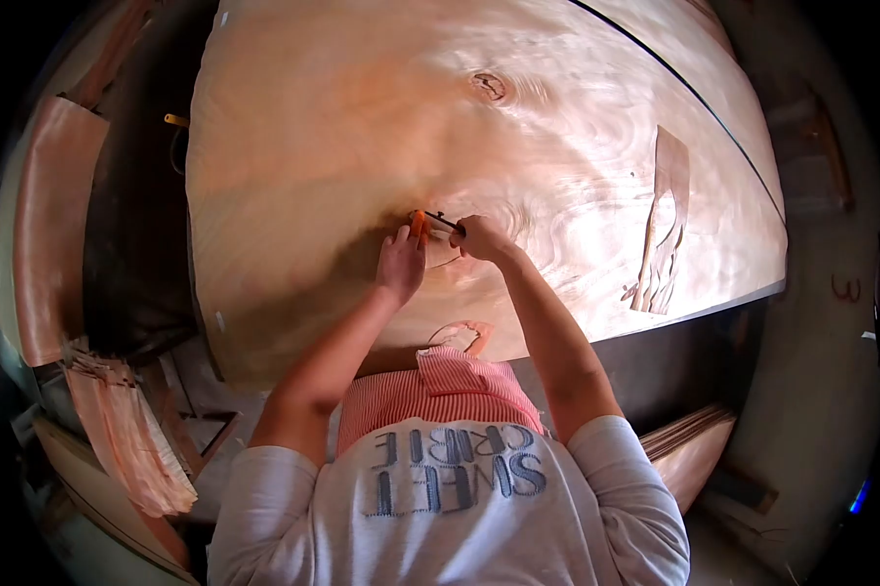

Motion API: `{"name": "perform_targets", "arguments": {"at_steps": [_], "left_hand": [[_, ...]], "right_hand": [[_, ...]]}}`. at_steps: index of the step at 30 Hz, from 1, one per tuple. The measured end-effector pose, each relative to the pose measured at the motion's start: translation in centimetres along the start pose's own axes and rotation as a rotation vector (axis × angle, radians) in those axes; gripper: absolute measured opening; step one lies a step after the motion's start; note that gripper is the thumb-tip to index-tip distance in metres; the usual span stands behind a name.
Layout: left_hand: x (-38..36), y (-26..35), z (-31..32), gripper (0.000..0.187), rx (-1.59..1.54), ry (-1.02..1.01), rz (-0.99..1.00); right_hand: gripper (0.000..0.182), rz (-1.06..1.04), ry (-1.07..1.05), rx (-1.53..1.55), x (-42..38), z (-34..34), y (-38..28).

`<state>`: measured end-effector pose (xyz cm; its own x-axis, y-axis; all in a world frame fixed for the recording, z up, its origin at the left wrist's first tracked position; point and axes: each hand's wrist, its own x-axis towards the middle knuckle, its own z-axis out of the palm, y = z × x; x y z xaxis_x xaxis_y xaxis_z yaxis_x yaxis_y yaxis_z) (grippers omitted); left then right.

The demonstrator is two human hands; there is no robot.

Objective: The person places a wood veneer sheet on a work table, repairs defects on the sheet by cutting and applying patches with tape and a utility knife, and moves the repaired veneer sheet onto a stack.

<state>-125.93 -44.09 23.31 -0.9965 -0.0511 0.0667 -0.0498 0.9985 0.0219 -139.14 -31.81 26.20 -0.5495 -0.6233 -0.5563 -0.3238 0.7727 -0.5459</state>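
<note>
A small orange piece sits over the middle of a broad, pale wood sheet, held in the fingers of the left hand. Just beside it, the right hand grasps a slim dark tool whose far end reaches the orange piece. Farther out on the sheet are a dark knot and, to the right, a ragged brown veneer strip. The person's striped apron is by the near edge; more reddish sheets stand at far left.
</note>
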Motion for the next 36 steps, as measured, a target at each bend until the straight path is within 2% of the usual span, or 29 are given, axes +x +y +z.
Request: {"name": "perform_targets", "arguments": {"at_steps": [4,8,11,12,13,15,18,20,23,24,25,27,31,34,35,36], "left_hand": [[0.1,-0.4,0.0,0.048,-0.123,0.022,-0.008],[0.1,-0.5,-0.3,0.049,-0.061,-0.063,0.004],[-0.1,-0.3,0.8,0.051,-0.096,-0.051,-0.028],[-0.1,-0.2,1.0,0.049,-0.072,-0.028,-0.022],[-0.2,-0.2,1.2,0.047,-0.049,-0.007,-0.012],[-0.3,-0.3,1.3,0.044,-0.073,0.027,0.004],[-0.4,-0.9,0.9,0.039,-0.24,0.095,0.014],[-0.3,-1.4,1.0,0.036,-0.395,0.175,0.009],[-2.0,-0.8,0.8,0.043,-0.544,0.307,-0.021],[-3.2,-0.5,-0.3,0.044,-0.549,0.088,0.05],[-4.0,0.4,-0.7,0.047,-0.614,0.14,0.127],[-4.9,1.5,-0.9,0.05,-0.502,0.066,0.27],[-5.7,2.8,0.4,0.056,-0.431,-0.028,0.179],[-5.6,2.9,0.4,0.06,-0.307,-0.035,0.199],[-5.6,2.9,0.3,0.06,-0.331,-0.052,0.194],[-5.6,2.8,-0.1,0.06,-0.356,-0.071,0.191]], "right_hand": [[0.018,0.004,-0.03,0.148,-0.5,0.5,1.0],[0.016,0.016,-0.077,0.079,-0.2,-0.6,0.5],[0.016,-0.058,-0.153,-0.138,0.6,-2.7,1.2],[0.017,-0.043,-0.207,-0.098,0.9,-3.7,2.4],[0.018,-0.025,-0.262,-0.056,0.5,-4.5,3.7],[0.018,0.015,-0.231,0.09,-0.7,-5.4,5.5],[0.019,0.135,-0.177,0.312,-4.9,-4.6,4.0],[0.025,0.094,-0.076,0.511,-6.1,-0.2,4.5],[0.018,0.209,0.048,0.929,-7.6,6.0,2.5],[0.018,0.253,0.066,0.97,-7.3,7.9,2.8],[0.019,0.301,0.084,1.013,-7.2,9.3,3.0],[0.021,0.283,0.11,0.97,-6.9,10.1,3.4],[0.025,0.36,0.044,0.878,-8.8,8.3,1.7],[0.025,0.12,0.224,0.33,-7.9,9.2,4.5],[0.022,0.064,0.135,0.263,-7.7,7.5,5.2],[0.021,0.095,0.055,0.156,-7.9,5.1,4.6]]}}
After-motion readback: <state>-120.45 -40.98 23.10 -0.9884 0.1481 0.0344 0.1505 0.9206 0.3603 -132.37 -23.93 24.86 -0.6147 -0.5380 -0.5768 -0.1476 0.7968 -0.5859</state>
